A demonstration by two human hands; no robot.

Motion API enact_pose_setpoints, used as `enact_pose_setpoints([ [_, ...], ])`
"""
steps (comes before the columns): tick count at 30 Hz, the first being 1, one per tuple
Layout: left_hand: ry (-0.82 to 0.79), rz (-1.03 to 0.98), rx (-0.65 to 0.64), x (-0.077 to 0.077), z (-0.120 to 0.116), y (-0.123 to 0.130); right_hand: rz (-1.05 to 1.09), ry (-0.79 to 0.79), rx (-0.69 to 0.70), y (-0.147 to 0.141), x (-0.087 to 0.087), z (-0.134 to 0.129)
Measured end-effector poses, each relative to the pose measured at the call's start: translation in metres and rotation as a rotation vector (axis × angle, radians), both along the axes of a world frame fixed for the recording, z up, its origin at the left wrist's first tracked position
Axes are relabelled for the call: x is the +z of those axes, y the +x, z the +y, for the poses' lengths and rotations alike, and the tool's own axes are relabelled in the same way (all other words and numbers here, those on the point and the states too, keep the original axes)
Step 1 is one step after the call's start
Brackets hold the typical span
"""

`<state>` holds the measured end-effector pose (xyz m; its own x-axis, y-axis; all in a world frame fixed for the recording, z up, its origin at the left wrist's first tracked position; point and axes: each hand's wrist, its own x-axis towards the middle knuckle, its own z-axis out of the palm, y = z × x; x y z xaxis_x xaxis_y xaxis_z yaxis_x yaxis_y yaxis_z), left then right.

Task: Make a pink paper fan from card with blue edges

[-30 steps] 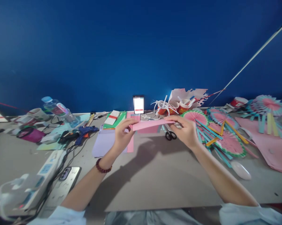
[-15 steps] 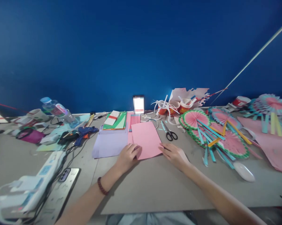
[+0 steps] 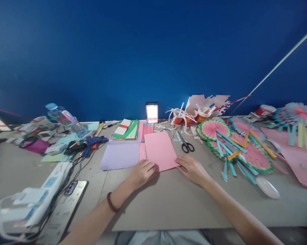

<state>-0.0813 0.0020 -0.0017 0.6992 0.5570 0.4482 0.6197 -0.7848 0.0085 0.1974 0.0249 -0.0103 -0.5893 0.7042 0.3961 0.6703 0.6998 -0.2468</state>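
Observation:
A pink sheet of paper [image 3: 160, 149] lies in front of me, its near edge pinched at both lower corners. My left hand [image 3: 144, 172] is closed on the lower left corner, thumb hidden. At the lower right corner, the fingers of my right hand [image 3: 190, 167] are closed on the edge. A lilac sheet [image 3: 121, 154] lies to the left, with green paper [image 3: 133, 131] and a small white and red packet [image 3: 123, 127] above it. Black-handled scissors [image 3: 187, 146] rest just right of the pink sheet.
Pleated watermelon-like fans [image 3: 214, 131] and a white spoon-shaped object [image 3: 268, 188] are on the right. Paper cups [image 3: 191, 115] stand behind. On the left are a glue gun [image 3: 92, 144], bottle [image 3: 66, 119], power strip [image 3: 51, 190] and phone [image 3: 66, 207].
Both hands and the pink sheet have shifted slightly to the right. My left hand now covers more of the sheet's lower left corner. The view has shifted a little.

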Motion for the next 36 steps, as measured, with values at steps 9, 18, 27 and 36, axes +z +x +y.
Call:
enact_pose_setpoints([
  [9,-0.069,0.016,0.030,-0.003,0.002,-0.004,0.128,-0.103,-0.025,-0.002,-0.003,0.005],
  [18,-0.200,-0.137,0.104,-0.009,0.008,-0.004,0.350,-0.414,-0.155,-0.003,-0.005,0.012],
  [27,-0.283,-0.216,0.088,-0.005,0.014,-0.007,0.407,-0.383,-0.193,-0.011,-0.003,0.012],
  [36,-0.391,-0.090,0.081,0.011,0.014,0.038,0.389,-0.354,-0.206,-0.011,-0.008,0.015],
])
